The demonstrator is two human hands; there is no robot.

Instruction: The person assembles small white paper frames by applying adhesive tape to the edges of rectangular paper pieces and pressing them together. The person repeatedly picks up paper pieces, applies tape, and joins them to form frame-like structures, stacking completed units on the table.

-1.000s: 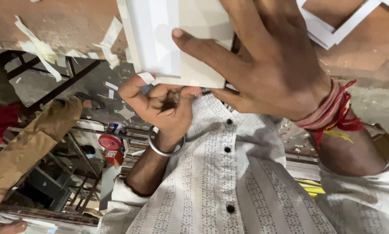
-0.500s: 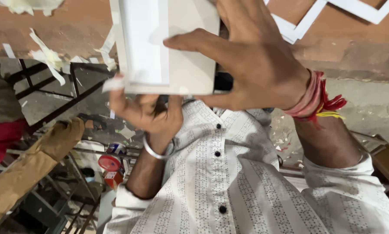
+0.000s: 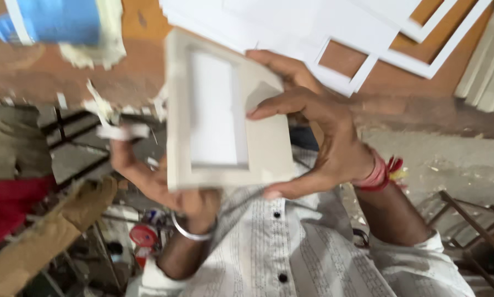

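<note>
- Far across the view ran a worn brown surface [image 3: 65, 77], its near edge ragged with torn white tape scraps [image 3: 101, 113].
- A blue-and-white object [image 3: 54, 22], blurred, sat at the far left of the surface; what it was could not be told.
- White cut-out frames and sheets [image 3: 368, 38] lay spread over the far right of the surface, some overlapping.
- Below the surface edge on the left: dark metal bars [image 3: 71, 124], a red round item [image 3: 143, 236] low down, and another person's tan sleeve [image 3: 43, 242] with red cloth [image 3: 10, 214] beside it.
- On the right, a bare concrete floor [image 3: 450, 165] was open, with a rusty metal stand [image 3: 478, 220] at the near right edge.
- The task's thing, a pale rectangular frame panel [image 3: 227, 115] with a raised border around a white centre, was held upright in the middle of the view, in front of the surface edge and just above the person's white patterned shirt [image 3: 291, 253].
- Left hand [image 3: 153, 176] grasped the panel from below and behind at its near-left corner, palm up, a metal bangle [image 3: 189, 231] on the wrist; a white tape scrap stood just beside its fingertips.
- Right hand [image 3: 324, 143] gripped the panel's right side, fingers curled over the face, thumb under the lower edge; red thread bands [image 3: 381, 173] circled the wrist.
- Room to move was open to the right and near; the surface edge crowded the far left.
</note>
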